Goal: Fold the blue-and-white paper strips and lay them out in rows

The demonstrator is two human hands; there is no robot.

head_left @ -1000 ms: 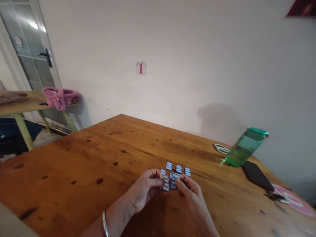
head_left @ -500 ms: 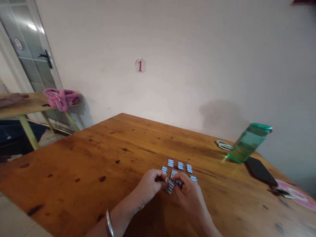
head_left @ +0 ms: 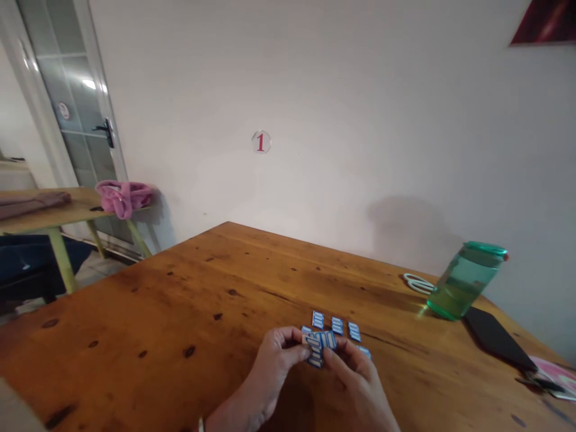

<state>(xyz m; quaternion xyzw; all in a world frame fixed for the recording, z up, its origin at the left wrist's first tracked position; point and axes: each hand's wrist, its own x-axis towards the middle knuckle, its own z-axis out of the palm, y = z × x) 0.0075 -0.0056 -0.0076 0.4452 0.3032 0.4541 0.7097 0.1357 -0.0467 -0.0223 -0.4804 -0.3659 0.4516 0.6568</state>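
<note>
My left hand (head_left: 276,366) pinches a small flat blue-and-white striped card (head_left: 315,354) between thumb and fingers. Against it, my right hand (head_left: 357,375) grips another striped card (head_left: 329,340) at its right side; the two overlap or touch, I cannot tell which. On the table just beyond my fingers lie several like cards: a card at the back left (head_left: 317,319), a middle card (head_left: 337,325) and a right card (head_left: 354,331). My right fingers partly cover a nearer card (head_left: 365,352), and another card (head_left: 306,330) peeks out behind my left fingertips.
The brown wooden table (head_left: 180,306) reaches to the white wall. On the right stand a green bottle (head_left: 465,282), a white cable loop (head_left: 417,283), a dark flat case (head_left: 499,339) and keys (head_left: 540,381). A pink cloth (head_left: 123,198) lies on another table at left.
The view has tilted up, so everything sits lower in it. The card in my right hand has turned from its dark edge to show its striped face beside the left one.
</note>
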